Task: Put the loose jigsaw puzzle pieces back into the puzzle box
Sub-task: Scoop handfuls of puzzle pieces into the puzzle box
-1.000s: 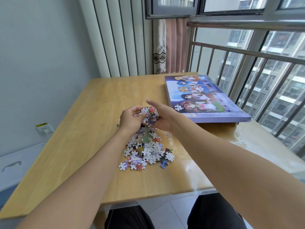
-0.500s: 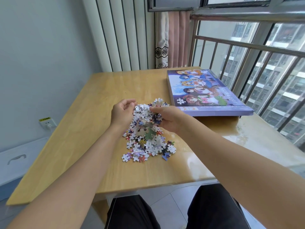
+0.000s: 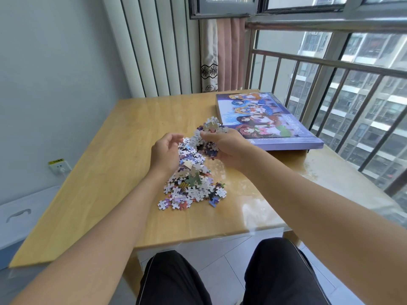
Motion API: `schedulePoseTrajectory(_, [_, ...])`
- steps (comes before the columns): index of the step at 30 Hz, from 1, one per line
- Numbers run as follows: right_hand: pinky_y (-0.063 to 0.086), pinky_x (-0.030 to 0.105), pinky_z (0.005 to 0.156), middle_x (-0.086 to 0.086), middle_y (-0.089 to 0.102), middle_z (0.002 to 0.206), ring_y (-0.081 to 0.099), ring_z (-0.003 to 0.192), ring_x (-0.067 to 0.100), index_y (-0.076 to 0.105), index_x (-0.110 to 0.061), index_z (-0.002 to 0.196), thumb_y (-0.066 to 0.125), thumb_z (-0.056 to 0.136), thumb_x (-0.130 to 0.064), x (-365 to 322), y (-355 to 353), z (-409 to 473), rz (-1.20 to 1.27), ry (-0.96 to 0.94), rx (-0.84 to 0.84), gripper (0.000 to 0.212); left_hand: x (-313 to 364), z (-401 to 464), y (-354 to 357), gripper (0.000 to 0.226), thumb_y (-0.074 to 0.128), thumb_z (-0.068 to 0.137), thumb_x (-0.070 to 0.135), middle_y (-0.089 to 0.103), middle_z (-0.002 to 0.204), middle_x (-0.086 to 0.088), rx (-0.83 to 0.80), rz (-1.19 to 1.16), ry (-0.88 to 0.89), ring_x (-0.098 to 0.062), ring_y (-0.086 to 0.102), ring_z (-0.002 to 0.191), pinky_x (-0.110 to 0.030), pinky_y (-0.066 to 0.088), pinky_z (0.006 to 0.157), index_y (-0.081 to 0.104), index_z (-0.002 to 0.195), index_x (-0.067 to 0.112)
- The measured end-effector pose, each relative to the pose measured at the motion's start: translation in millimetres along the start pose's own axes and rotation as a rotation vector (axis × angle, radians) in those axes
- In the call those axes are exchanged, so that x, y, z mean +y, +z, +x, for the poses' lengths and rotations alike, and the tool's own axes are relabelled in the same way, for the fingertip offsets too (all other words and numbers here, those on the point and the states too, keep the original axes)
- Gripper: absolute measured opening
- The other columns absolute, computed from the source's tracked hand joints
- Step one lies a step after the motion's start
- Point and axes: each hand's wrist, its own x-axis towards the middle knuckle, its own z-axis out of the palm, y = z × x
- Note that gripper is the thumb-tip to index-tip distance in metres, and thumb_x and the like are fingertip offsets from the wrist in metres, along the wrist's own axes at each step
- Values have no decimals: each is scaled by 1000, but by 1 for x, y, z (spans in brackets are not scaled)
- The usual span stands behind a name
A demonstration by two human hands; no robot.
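A heap of loose jigsaw pieces (image 3: pixel 191 188) lies in the middle of the wooden table (image 3: pixel 114 168). My right hand (image 3: pixel 229 148) grips a bunch of pieces (image 3: pixel 209 135) lifted off the far end of the heap, close to the box. My left hand (image 3: pixel 165 150) is beside that bunch with fingers loosely curled, touching the heap's left side and holding nothing that I can see. The closed purple puzzle box (image 3: pixel 264 122), with cartoon figures on its lid, lies flat at the table's right, just beyond my right hand.
A window with a metal railing (image 3: pixel 330 69) runs along the right side behind the box. A curtain (image 3: pixel 222 56) hangs at the back. A wall socket (image 3: pixel 58 166) and a white storage bin (image 3: pixel 19 219) sit low on the left. My knees show under the table's near edge.
My right hand has lifted a bunch of pieces and carried it right toward the box. My left hand has let go and drawn slightly away. The camera tilted down.
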Motion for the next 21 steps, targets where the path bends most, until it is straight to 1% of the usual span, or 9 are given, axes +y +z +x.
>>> schedulePoseTrajectory(4, [59, 50, 89, 15, 75, 96, 73, 87, 29, 67, 3, 108, 74, 88, -5, 24, -25, -27, -28, 43, -87, 22, 5, -1, 8, 50, 38, 91, -11, 65, 114, 9, -95, 78, 52, -6, 58, 110, -21, 43, 100, 65, 114, 25])
schedulePoseTrajectory(7, [62, 40, 73, 9, 76, 88, 73, 77, 23, 71, -4, 101, 73, 89, -5, 38, -47, -43, -24, 53, -98, 12, 12, -1, 23, 51, 44, 90, -13, 64, 122, 4, -200, 182, 132, -10, 56, 118, -23, 41, 101, 65, 121, 20])
schedulePoseTrajectory(9, [61, 33, 65, 7, 76, 84, 73, 74, 21, 72, -4, 98, 73, 89, -5, 42, -63, -50, -28, 74, -76, 9, 17, 0, 33, 50, 55, 89, -9, 63, 130, 0, -274, 275, 225, -13, 55, 123, -25, 41, 103, 62, 129, 19])
schedulePoseTrajectory(13, [58, 42, 93, 11, 77, 97, 73, 96, 27, 72, -4, 102, 76, 87, -6, 43, -96, -56, -63, 111, 21, 16, 35, 5, 61, 61, 74, 81, 7, 58, 140, -4, -397, 406, 354, -20, 53, 128, -26, 39, 103, 57, 137, 21])
schedulePoseTrajectory(15, [57, 45, 95, 13, 76, 103, 73, 100, 29, 71, -3, 106, 77, 86, -6, 42, -109, -57, -54, 132, 55, 21, 43, 6, 79, 60, 77, 79, 13, 60, 139, -3, -428, 429, 381, -21, 55, 127, -26, 40, 103, 59, 136, 20])
schedulePoseTrajectory(17, [58, 45, 92, 13, 76, 104, 74, 98, 29, 70, -3, 107, 77, 86, -6, 39, -118, -55, -32, 161, 66, 22, 50, 7, 93, 50, 79, 80, 17, 66, 130, -2, -426, 445, 408, -21, 59, 119, -30, 44, 98, 66, 128, 19])
schedulePoseTrajectory(18, [60, 44, 88, 13, 76, 102, 74, 94, 28, 70, -3, 106, 77, 86, -6, 38, -123, -53, -13, 168, 68, 21, 53, 9, 100, 38, 76, 81, 16, 70, 120, -1, -404, 441, 415, -22, 63, 110, -30, 47, 90, 71, 119, 21])
schedulePoseTrajectory(20, [64, 38, 71, 14, 76, 100, 74, 85, 26, 69, -2, 106, 75, 87, -4, 37, -130, -48, 18, 180, 67, 20, 58, 13, 109, 11, 67, 86, 15, 71, 83, 2, -299, 419, 393, -26, 65, 85, -32, 44, 66, 72, 88, 25])
schedulePoseTrajectory(21, [63, 34, 65, 14, 76, 100, 75, 83, 25, 69, -2, 106, 75, 87, -4, 36, -132, -46, 27, 188, 70, 20, 63, 16, 110, 13, 65, 90, 18, 64, 71, 4, -227, 383, 371, -27, 61, 75, -32, 36, 59, 68, 79, 25])
